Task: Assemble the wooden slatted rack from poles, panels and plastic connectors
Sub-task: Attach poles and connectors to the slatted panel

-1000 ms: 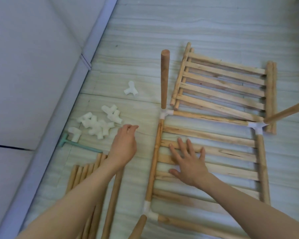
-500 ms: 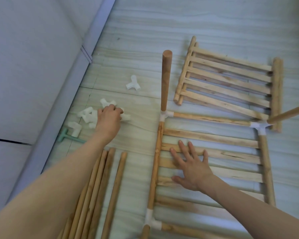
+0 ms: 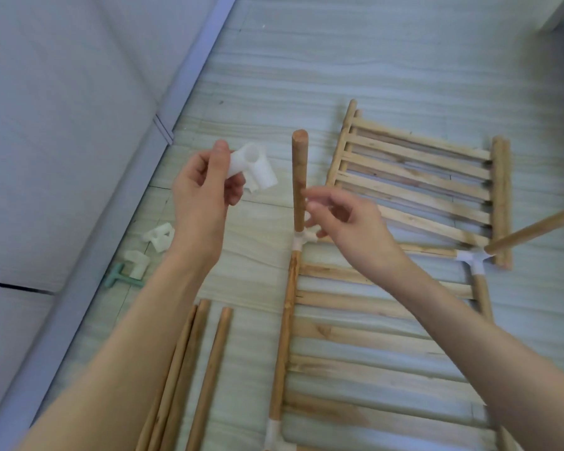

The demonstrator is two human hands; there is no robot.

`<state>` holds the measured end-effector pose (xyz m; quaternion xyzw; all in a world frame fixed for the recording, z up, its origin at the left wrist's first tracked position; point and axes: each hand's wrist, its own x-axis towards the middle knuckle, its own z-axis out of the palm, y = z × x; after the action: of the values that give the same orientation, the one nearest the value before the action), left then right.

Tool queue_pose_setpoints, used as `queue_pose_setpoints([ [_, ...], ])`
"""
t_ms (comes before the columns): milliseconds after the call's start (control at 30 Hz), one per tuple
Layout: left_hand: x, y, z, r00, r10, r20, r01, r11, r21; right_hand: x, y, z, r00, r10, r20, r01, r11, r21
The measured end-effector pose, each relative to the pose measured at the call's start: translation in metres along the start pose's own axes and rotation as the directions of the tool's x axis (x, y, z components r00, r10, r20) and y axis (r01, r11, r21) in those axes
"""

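Left hand (image 3: 202,193) lifted, now pinching white connector (image 3: 253,169); right hand (image 3: 345,219) raised, grip loosely open.

Two slatted panels (image 3: 417,177), three loose poles (image 3: 189,369), two upright poles (image 3: 299,180).

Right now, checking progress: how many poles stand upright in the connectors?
2: left upright pole at the far-left corner, right upright pole at the far-right; near corners are cut off.

- Left hand (image 3: 202,190): pinches white connector (image 3: 253,169), raised.
- Right hand (image 3: 345,222): fingers loosely curled beside upright pole (image 3: 299,180).
- Slatted panel (image 3: 365,336): flat on floor.
- Spare panel (image 3: 417,177): beyond.
- Loose poles (image 3: 189,369): lower left.
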<state>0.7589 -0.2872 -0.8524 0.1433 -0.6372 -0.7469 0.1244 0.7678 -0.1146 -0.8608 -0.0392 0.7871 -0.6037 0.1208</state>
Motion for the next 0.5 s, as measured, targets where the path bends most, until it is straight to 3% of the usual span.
queue_pose_setpoints([
  [233,-0.007,0.035,0.028,0.991,0.136,0.010,-0.136,0.989,0.053,0.002,-0.046,0.002,0.990,-0.113,-0.083,0.128,0.968,0.218],
  [400,-0.019,0.041,0.034,0.969,0.216,0.124,-0.234,0.959,0.159,0.004,-0.054,-0.001,0.969,-0.176,-0.172,0.202,0.968,0.146],
  [500,-0.017,0.044,0.032,0.959,0.211,0.191,-0.256,0.933,0.252,0.008,-0.057,-0.009,0.956,-0.190,-0.224,0.234,0.953,0.190],
])
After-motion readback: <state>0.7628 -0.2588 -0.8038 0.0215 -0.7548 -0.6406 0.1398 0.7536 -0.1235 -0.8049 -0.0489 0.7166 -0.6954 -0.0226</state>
